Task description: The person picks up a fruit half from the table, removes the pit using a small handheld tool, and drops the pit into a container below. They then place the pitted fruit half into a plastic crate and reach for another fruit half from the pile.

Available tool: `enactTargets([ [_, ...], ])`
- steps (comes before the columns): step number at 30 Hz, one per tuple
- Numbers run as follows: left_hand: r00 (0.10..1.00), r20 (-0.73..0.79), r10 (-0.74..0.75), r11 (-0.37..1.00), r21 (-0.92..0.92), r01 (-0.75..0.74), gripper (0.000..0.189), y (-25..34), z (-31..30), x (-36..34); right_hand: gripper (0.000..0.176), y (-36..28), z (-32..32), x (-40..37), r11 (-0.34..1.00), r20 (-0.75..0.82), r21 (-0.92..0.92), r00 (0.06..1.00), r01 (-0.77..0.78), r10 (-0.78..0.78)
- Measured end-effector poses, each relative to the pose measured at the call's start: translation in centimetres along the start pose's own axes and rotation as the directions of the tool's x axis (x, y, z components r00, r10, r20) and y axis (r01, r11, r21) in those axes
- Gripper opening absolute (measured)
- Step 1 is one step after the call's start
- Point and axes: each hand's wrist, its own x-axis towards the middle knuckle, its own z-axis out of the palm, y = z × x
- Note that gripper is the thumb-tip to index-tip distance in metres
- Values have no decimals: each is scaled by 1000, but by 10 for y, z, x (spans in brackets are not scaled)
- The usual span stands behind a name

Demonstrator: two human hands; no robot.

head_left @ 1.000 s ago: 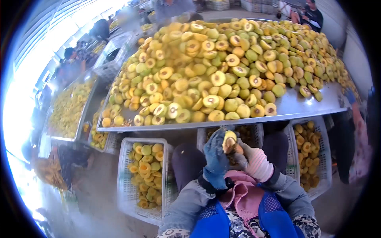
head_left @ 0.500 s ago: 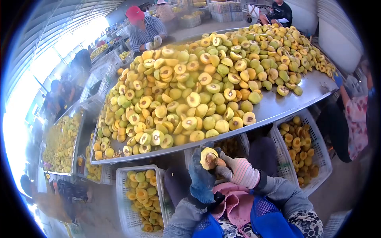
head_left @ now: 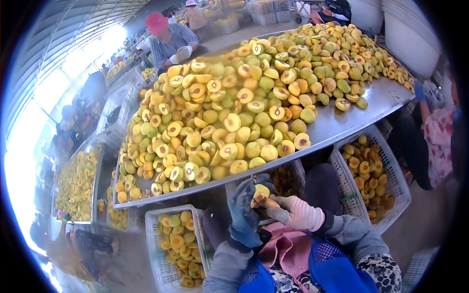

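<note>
My left hand (head_left: 244, 215), in a blue glove, is closed round a yellow-green peach half (head_left: 260, 192) just in front of the table edge. My right hand (head_left: 299, 214), in a pink-and-white striped glove, is closed right beside it, its fingers meeting the cut side. Something brownish shows at those fingertips; I cannot make out whether it is a tool, a pit or a finger. Beyond both hands, a large heap of halved peaches (head_left: 220, 122) covers much of the metal table (head_left: 337, 122), many with brown centres facing up.
White crates of peach halves stand at my left (head_left: 151, 244) and right (head_left: 398, 195). Another crate (head_left: 299, 171) sits under the table edge, behind my hands. A person in a striped shirt (head_left: 171, 44) works across the table; another in a floral top (head_left: 437, 141) is at right.
Between my hands the peach half has turned, and less of its cut face shows. My left fingers have opened out slightly around it. The whole view has shifted a little.
</note>
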Motion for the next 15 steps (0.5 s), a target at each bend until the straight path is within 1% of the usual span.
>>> enactTargets([
  [1,996,58,-69,981,-175,78,33,-1,-2,2,45,-7,-3,-2,966,102,109,970,-233,223],
  [2,984,116,-138,927,-335,169,32,-1,-4,4,45,-17,-10,-3,870,220,189,883,-456,415],
  [3,963,183,-200,801,-535,268,31,-9,-5,7,44,-22,-13,-2,874,223,106,868,-474,444],
  [4,934,263,-243,622,-696,358,31,-13,-6,10,43,-27,-16,-1,872,226,22,852,-489,472],
  [5,918,268,-292,735,-552,394,31,-12,-5,12,42,-30,-17,0,930,135,-218,934,-297,330],
  [6,903,262,-342,819,-388,423,31,-9,-5,16,41,-31,-18,1,885,87,-455,984,-101,157],
  [7,887,244,-391,872,-211,442,31,-8,-6,17,40,-20,-15,-1,948,108,-281,976,-151,188],
  [8,875,315,-367,844,-282,455,32,-10,-8,18,40,-10,-10,-1,974,137,-99,967,-202,214],
  [9,861,381,-336,810,-350,471,32,-13,-11,18,39,-3,-7,-1,964,173,84,956,-253,236],
  [10,845,443,-299,769,-412,488,33,-14,-14,18,40,-1,-6,-5,896,262,237,913,-375,313],
  [11,896,343,-280,828,-386,407,34,-6,-12,16,40,-19,-4,-7,790,360,367,858,-491,366],
  [12,937,242,-251,879,-348,325,35,13,-5,13,41,-29,-3,-7,649,461,471,794,-598,397],
  [13,966,142,-217,922,-295,250,36,33,2,8,40,-18,-6,-6,622,487,477,776,-621,401],
  [14,915,153,-374,712,-585,389,38,19,1,7,42,13,-10,-7,546,575,443,692,-711,436],
  [15,839,159,-520,408,-817,408,41,5,0,5,44,4,-8,-6,671,504,381,751,-636,426],
])
